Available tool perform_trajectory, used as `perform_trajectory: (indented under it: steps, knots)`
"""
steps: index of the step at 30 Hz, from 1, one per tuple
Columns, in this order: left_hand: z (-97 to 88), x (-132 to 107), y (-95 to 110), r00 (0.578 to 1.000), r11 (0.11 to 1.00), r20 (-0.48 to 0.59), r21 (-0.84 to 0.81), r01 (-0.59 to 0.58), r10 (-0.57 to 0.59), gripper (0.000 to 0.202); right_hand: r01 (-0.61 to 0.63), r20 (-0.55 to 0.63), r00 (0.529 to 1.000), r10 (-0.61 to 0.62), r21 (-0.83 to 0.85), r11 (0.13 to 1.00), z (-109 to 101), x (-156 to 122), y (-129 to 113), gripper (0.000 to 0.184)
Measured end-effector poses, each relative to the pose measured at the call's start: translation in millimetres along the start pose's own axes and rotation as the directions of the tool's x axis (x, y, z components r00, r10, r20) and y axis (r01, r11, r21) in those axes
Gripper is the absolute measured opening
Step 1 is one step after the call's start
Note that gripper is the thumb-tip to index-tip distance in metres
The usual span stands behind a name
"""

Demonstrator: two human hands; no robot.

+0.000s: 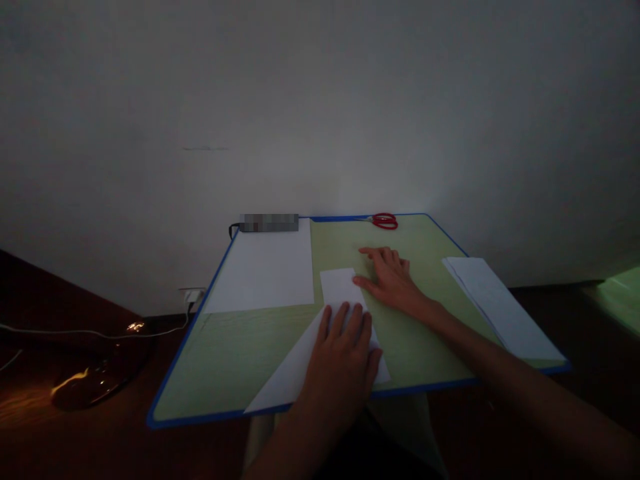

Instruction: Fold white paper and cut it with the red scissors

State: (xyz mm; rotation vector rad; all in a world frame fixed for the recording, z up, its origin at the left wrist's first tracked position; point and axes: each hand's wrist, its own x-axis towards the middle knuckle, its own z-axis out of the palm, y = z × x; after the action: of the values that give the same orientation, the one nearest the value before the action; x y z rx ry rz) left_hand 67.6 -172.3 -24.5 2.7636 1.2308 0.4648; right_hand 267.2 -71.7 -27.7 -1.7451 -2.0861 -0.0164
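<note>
A folded white paper (340, 287) lies near the front middle of a green table (235, 353) with a blue edge. My left hand (345, 357) rests flat on the near part of the paper, fingers stretched out and together. My right hand (390, 277) lies flat beside the paper's far right edge, thumb touching it, fingers spread on the table. Neither hand grips anything.
A flat white sheet (265, 267) lies at the back left. A stack of white sheets (500, 303) sits along the right edge. Red-handled scissors (384, 221) lie at the back edge by the wall. A cable and plug (193, 295) hang left of the table.
</note>
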Motion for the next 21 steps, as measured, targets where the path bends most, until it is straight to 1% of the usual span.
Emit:
perform_trajectory:
  steps: [6,12,15,17,21]
  knots:
    - [1.4,-1,1,0.999,1.0,-0.034,0.011,0.001,0.0,0.048,-0.024,-0.03,0.999,0.024,-0.012,1.0,4,15,-2,0.053]
    - [-2.6,-1,0,1.0,1.0,-0.009,0.007,0.003,-0.003,0.049,-0.087,-0.072,0.994,0.088,0.01,0.996,11,28,-5,0.045]
    - [-4.6,2,0,1.0,1.0,0.01,0.001,0.003,-0.003,0.05,-0.098,-0.091,0.991,0.102,0.042,0.994,8,27,-5,0.04]
    - [-4.9,3,1,1.0,1.0,0.009,0.001,0.01,-0.01,0.049,-0.052,-0.076,0.995,0.058,0.072,0.996,1,20,-5,0.032]
    - [-9.8,7,0,1.0,0.999,-0.016,-0.021,0.026,-0.026,0.055,0.118,-0.011,0.993,-0.118,0.085,0.989,-13,-5,-8,0.027]
